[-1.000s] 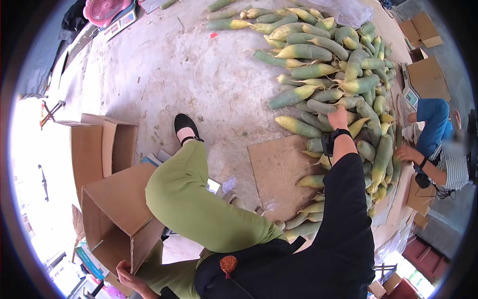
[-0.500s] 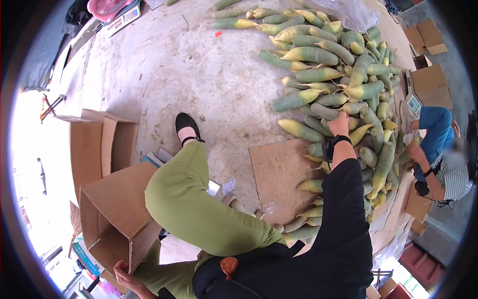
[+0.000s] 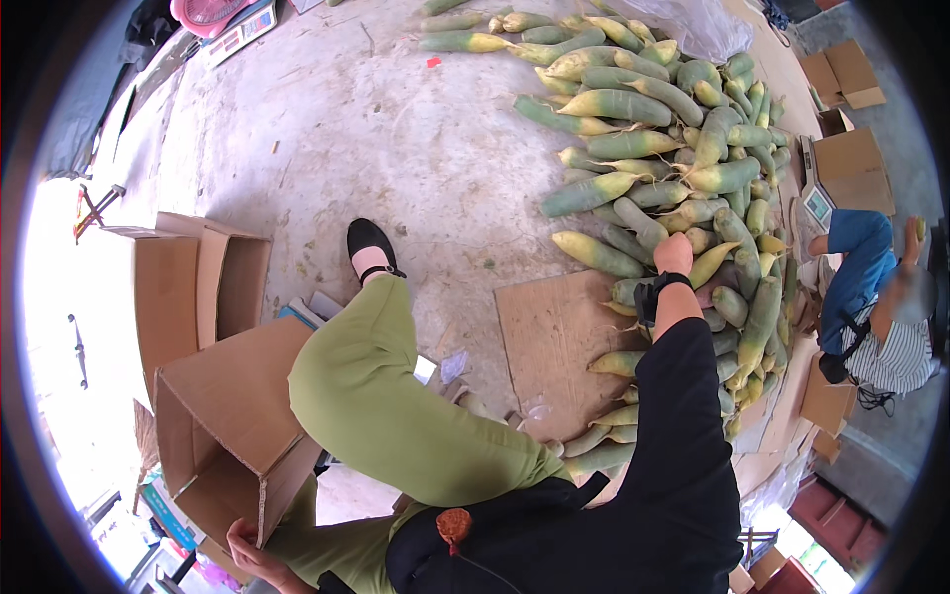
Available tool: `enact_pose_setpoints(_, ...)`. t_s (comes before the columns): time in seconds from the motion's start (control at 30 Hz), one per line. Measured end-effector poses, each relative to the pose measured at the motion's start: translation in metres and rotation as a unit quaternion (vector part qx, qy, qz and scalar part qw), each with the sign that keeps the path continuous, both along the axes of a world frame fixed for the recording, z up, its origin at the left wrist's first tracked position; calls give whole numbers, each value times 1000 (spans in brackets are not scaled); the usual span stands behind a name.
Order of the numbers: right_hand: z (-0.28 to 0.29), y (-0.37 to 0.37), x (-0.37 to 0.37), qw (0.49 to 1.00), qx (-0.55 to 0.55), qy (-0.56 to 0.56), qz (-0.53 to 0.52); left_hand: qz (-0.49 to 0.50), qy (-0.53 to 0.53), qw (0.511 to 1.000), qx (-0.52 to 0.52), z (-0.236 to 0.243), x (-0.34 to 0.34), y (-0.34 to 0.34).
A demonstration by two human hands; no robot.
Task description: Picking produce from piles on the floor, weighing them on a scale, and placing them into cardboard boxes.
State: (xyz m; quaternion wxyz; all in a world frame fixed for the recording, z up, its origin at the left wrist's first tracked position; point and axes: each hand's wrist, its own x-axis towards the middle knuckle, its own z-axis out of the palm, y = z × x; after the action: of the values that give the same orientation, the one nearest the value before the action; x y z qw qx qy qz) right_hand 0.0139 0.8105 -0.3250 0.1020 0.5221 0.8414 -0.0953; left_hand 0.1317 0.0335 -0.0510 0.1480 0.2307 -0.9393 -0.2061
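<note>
My right hand (image 3: 674,253) is closed around the lower end of a green radish (image 3: 637,220) at the near left side of a big heap of green radishes (image 3: 621,109). The rest of that radish sticks out beyond my fingers, pointing up and to the left. My left hand (image 3: 253,554) grips the edge of an open cardboard box (image 3: 237,396), which leans against my leg at the lower left. The box's opening faces down and toward me; only part of its inside shows.
A flat cardboard sheet (image 3: 554,346) lies beside the heap. More open boxes (image 3: 166,287) stand at the left. A pink fan (image 3: 208,12) and a scale (image 3: 243,36) are at the far left. Another person (image 3: 891,327) crouches on the right near a second scale (image 3: 817,206).
The radish at my right hand has turned more upright, and that hand has moved slightly down. The other person's arm has swung away from the heap, holding something greenish. My left hand stays on the box.
</note>
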Motion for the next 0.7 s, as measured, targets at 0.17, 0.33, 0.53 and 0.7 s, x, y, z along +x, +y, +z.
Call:
enact_pose_setpoints(0.17, 1, -21, 23, 998, 25, -22, 53, -19, 5, 1000, 13, -16, -3, -10)
enact_pose_setpoints(0.33, -33, -66, 52, 990, -76, 120, 22, -18, 11, 1000, 9, -14, -5, -5)
enact_pose_setpoints(0.53, -52, -111, 76, 981, -69, 184, -6, -33, 10, 999, 18, -4, -5, 9)
enact_pose_setpoints(0.7, 6, -121, 51, 897, -219, 363, -128, -51, 1, 998, 27, -1, -11, 10)
